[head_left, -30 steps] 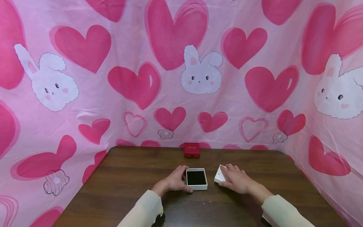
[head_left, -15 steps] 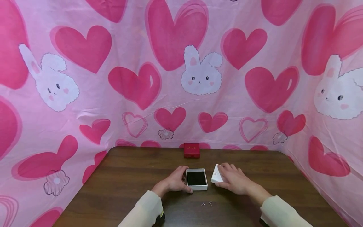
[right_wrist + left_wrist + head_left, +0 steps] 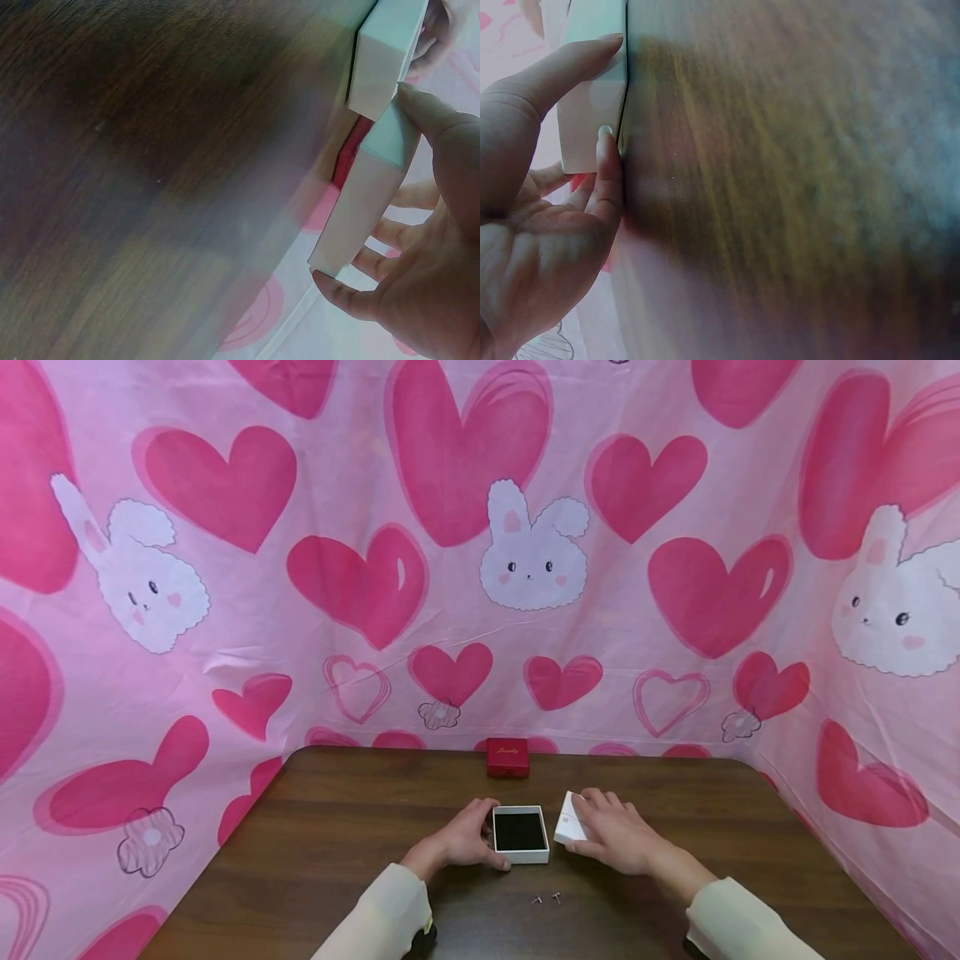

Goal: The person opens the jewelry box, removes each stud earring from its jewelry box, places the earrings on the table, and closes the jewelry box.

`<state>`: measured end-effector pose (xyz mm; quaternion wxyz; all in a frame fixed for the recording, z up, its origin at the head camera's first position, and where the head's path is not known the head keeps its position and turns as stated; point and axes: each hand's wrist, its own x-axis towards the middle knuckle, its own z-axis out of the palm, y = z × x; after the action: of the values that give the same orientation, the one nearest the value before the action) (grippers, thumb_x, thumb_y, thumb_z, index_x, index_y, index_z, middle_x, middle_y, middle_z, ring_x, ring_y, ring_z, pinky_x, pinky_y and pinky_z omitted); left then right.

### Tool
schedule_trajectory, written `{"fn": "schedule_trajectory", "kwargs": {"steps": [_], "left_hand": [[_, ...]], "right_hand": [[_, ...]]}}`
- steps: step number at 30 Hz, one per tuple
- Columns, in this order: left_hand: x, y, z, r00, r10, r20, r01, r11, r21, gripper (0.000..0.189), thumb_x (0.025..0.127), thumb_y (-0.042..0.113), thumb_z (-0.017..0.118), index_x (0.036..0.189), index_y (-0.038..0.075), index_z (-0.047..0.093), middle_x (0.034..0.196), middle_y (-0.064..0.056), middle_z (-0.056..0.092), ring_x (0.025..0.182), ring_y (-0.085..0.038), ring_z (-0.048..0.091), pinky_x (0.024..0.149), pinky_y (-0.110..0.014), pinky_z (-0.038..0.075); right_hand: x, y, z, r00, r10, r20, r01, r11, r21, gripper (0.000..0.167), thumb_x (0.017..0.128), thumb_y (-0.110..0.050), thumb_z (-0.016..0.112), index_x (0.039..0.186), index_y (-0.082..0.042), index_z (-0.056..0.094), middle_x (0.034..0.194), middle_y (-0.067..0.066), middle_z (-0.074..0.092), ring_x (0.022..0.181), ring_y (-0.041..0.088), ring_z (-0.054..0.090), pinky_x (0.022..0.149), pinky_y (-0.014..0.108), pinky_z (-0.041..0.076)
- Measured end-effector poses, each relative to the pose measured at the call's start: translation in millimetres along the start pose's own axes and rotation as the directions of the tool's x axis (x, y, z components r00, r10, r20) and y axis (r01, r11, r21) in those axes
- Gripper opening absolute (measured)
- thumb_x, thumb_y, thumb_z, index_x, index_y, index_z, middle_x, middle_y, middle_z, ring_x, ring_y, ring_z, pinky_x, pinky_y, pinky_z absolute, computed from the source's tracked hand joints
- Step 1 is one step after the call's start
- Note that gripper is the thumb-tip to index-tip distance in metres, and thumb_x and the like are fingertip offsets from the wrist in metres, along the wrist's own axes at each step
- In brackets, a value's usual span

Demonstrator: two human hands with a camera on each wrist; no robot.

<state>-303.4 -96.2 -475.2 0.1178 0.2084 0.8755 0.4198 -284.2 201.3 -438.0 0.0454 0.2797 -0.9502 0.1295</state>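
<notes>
A square white box [image 3: 529, 857] with a black pad inside sits on the table without its lid. My left hand [image 3: 468, 837] holds its left side, thumb at the front corner and index finger at the back; in the left wrist view the thumb and fingers bracket the box wall [image 3: 592, 120]. Just right of it, my right hand [image 3: 618, 835] grips the white box lid [image 3: 568, 823], which is tilted. Seen from the right wrist, the lid [image 3: 356, 206] is raised off the table, close beside the box [image 3: 382, 67]. Its underside is hidden.
Two tiny silvery stud-like pieces, one on the left [image 3: 537, 900] and one on the right [image 3: 557, 897], lie in front of the box. A red box [image 3: 507, 758] with gold lettering stands at the table's far edge, against the pink heart-patterned cloth [image 3: 525, 635].
My right hand has moved left with the lid, bringing it nearer the open box. The left hand and the box have stayed where they were.
</notes>
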Motion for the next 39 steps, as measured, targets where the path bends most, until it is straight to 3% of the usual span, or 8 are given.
{"fn": "schedule_trajectory", "kwargs": {"steps": [27,39], "left_hand": [[-1.9,3.4,0.0,1.0,0.002,-0.008,-0.002,1.0,-0.001,0.086,0.07,0.014,0.093,0.141,0.003,0.045,0.122,-0.009,0.05,0.107,-0.026,0.056,0.092,-0.043,0.053],[-1.5,4.6,-0.6,1.0,0.014,-0.009,-0.014,1.0,0.012,0.087,0.069,0.012,0.094,0.14,0.001,0.045,0.118,-0.009,0.05,0.103,-0.025,0.056,0.09,-0.041,0.053]], "right_hand": [[4.2,-8.5,1.2,0.999,-0.032,-0.008,0.032,0.999,0.009,0.079,0.09,-0.05,0.074,0.146,0.0,0.051,0.138,0.02,0.052,0.122,0.039,0.05,0.091,0.062,0.043],[9.8,-11.3,4.3,1.0,-0.007,0.031,0.006,0.999,0.045,0.081,0.089,-0.05,0.074,0.149,-0.001,0.048,0.14,0.018,0.05,0.125,0.037,0.048,0.097,0.063,0.041]]}}
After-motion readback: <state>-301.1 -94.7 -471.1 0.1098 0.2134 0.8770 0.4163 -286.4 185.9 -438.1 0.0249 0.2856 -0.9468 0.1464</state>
